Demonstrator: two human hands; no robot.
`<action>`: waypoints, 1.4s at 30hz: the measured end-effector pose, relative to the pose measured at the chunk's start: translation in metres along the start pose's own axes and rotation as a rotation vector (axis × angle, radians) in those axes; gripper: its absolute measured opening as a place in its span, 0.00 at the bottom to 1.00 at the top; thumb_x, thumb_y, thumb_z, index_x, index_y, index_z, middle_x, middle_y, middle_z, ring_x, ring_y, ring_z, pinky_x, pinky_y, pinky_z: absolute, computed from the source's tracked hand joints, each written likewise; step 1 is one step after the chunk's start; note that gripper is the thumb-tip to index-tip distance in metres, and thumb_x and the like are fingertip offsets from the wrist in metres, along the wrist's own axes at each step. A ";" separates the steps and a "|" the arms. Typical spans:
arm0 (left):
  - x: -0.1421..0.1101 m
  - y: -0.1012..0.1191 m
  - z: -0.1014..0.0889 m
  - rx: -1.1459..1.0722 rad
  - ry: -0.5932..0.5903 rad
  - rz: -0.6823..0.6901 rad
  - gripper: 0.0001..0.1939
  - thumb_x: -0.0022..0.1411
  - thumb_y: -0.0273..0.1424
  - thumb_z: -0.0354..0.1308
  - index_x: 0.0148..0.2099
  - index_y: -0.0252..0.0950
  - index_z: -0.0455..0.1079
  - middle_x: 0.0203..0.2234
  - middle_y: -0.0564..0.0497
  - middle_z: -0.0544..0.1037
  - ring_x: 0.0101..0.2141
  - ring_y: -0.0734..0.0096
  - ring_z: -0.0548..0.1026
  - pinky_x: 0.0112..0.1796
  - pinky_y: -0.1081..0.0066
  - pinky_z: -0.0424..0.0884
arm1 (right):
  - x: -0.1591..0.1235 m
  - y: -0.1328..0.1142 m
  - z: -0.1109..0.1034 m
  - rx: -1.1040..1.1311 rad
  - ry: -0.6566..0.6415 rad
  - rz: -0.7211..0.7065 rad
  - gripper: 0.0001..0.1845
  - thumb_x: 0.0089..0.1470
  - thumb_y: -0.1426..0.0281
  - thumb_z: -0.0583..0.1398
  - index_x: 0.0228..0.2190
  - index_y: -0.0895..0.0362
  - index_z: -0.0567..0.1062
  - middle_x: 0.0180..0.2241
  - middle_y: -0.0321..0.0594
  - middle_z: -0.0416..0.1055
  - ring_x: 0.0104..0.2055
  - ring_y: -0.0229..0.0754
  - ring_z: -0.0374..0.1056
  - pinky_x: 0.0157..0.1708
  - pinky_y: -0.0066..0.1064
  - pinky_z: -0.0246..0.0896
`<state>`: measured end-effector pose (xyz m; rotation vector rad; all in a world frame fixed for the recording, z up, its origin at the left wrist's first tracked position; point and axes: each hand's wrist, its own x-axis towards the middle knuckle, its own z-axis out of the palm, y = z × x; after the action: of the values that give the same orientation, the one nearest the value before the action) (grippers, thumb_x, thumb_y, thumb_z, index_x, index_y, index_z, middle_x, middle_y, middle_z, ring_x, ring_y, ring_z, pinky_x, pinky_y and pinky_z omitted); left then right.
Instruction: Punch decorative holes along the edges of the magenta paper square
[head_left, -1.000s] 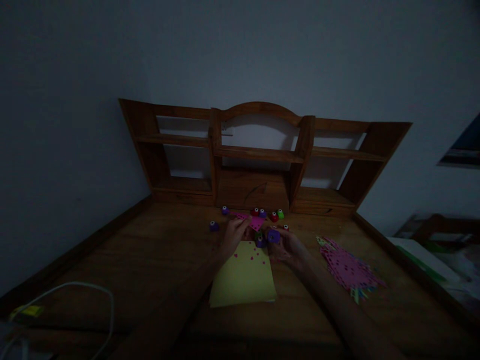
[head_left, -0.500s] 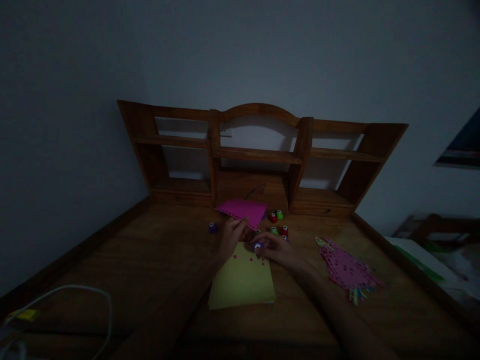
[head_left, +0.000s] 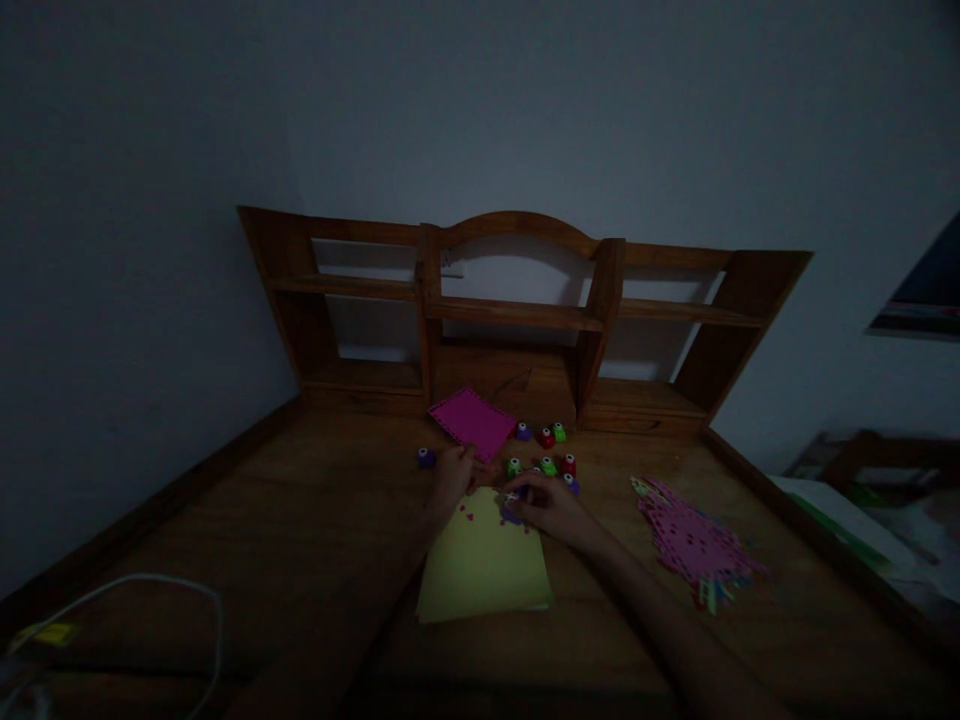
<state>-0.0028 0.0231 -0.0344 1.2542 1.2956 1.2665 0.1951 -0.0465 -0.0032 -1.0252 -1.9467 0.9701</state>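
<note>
In the head view my left hand is closed at the near corner of a pink sheet of paper, which tilts up and away with punched holes along its edges. My right hand has its fingers wrapped round a small purple craft punch. That punch is over the top of a stack of yellow paper. Tiny pink cut-outs are scattered on the yellow paper. The fingertips are dim and partly hidden.
Several red, green and purple punches stand behind my right hand; one purple punch is left of my left hand. A pile of punched pink paper strips lies at right. A wooden shelf lines the back; a white cable lies front left.
The pink sheet has turned and shifted left, uncovering punches behind it. My left hand has moved slightly left and down. My right hand with the purple punch has lowered a little.
</note>
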 end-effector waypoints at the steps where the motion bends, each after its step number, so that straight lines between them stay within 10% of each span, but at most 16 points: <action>1: 0.000 -0.002 0.000 0.000 -0.016 -0.001 0.19 0.62 0.44 0.49 0.26 0.36 0.65 0.15 0.52 0.73 0.08 0.78 0.58 0.12 0.75 0.50 | 0.000 -0.001 -0.001 -0.023 0.016 0.002 0.14 0.53 0.60 0.64 0.38 0.55 0.79 0.32 0.37 0.73 0.27 0.36 0.65 0.25 0.26 0.58; 20: -0.009 0.017 0.009 0.023 -0.030 0.227 0.22 0.59 0.50 0.54 0.29 0.34 0.72 0.12 0.57 0.66 0.13 0.75 0.63 0.18 0.75 0.57 | 0.003 0.003 -0.010 -0.221 0.163 -0.218 0.09 0.58 0.72 0.59 0.38 0.53 0.78 0.39 0.41 0.74 0.42 0.44 0.70 0.44 0.36 0.62; 42: -0.006 0.011 0.008 0.009 -0.022 0.233 0.22 0.59 0.50 0.56 0.31 0.34 0.71 0.14 0.56 0.68 0.15 0.75 0.64 0.19 0.75 0.57 | 0.001 0.005 -0.010 -0.282 0.133 -0.178 0.11 0.53 0.67 0.65 0.40 0.53 0.78 0.39 0.41 0.74 0.35 0.42 0.70 0.35 0.32 0.63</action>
<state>0.0067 0.0178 -0.0239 1.4535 1.1657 1.4055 0.2051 -0.0403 -0.0028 -1.0202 -2.0594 0.5256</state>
